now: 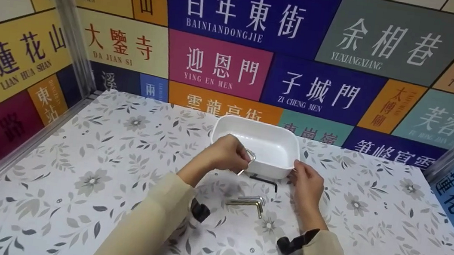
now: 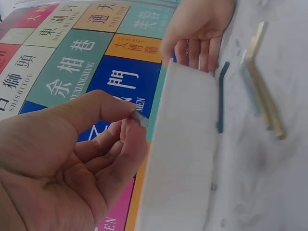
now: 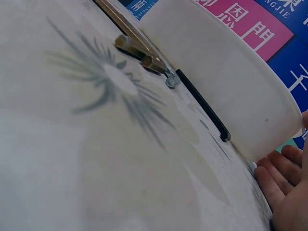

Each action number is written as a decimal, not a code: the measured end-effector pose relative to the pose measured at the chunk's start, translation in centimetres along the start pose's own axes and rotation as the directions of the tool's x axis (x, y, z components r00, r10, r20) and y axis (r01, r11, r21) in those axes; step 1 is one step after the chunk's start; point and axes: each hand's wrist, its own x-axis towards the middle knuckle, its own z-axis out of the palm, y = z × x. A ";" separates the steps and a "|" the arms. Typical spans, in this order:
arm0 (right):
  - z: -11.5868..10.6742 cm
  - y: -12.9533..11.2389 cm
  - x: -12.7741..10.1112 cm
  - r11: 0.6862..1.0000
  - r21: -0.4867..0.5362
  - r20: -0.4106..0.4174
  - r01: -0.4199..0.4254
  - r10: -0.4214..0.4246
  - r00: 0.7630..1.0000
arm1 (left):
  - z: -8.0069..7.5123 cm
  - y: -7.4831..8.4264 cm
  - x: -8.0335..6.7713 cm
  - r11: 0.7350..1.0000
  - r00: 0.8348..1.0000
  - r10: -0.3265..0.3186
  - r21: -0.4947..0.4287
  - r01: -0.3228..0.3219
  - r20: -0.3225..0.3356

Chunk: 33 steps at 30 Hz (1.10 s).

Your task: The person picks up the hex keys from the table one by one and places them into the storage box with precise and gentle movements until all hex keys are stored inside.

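A white rectangular tub (image 1: 257,144) stands on the flowered table. My left hand (image 1: 244,157) is held at the tub's front left rim and pinches a small silver hex key (image 1: 248,161) between thumb and fingers; the left wrist view shows the key's end (image 2: 140,118) poking out of the pinch. My right hand (image 1: 296,171) rests its fingers (image 2: 199,48) against the tub's front right corner and holds nothing. A black hex key (image 1: 264,180) lies just in front of the tub (image 3: 226,82).
A bundle of silver and brass-coloured hex keys (image 1: 248,201) lies between my forearms, also seen in the right wrist view (image 3: 139,48). Walls of coloured signs close the table (image 1: 71,195) on the left, back and right. Black wrist cameras (image 1: 292,244) sit on both sleeves.
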 end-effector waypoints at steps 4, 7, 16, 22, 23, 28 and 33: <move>-0.3 0.1 0.0 1.000 -0.024 -0.003 -0.020 0.020 1.000 | -0.5 0.9 1.3 1.000 1.000 -0.005 0.012 0.005 -0.008; -0.3 0.2 0.0 0.999 -0.031 -0.005 -0.026 0.026 1.000 | -0.5 1.2 2.5 0.999 1.000 -0.001 0.051 0.002 -0.021; -0.1 0.3 -0.2 1.000 0.017 -0.012 -0.004 0.004 1.000 | 0.1 1.1 6.3 0.993 0.995 0.019 0.122 -0.006 -0.102; 0.0 0.1 0.0 1.000 0.021 -0.021 0.003 -0.003 1.000 | 1.1 0.4 8.0 0.991 0.994 -0.052 0.119 0.064 -0.096; 0.1 0.1 0.0 1.000 0.021 -0.020 0.003 -0.002 1.000 | 1.3 0.3 8.3 0.989 0.993 -0.062 0.126 0.074 -0.096; 0.1 -0.1 0.1 1.000 0.022 -0.030 0.012 -0.011 0.999 | 2.4 -0.3 9.5 0.969 0.990 -0.110 0.214 0.127 -0.087; 0.0 -0.2 0.2 1.000 -0.015 -0.038 -0.007 0.006 0.999 | 3.2 -0.4 10.1 0.943 0.978 -0.201 0.261 0.206 -0.047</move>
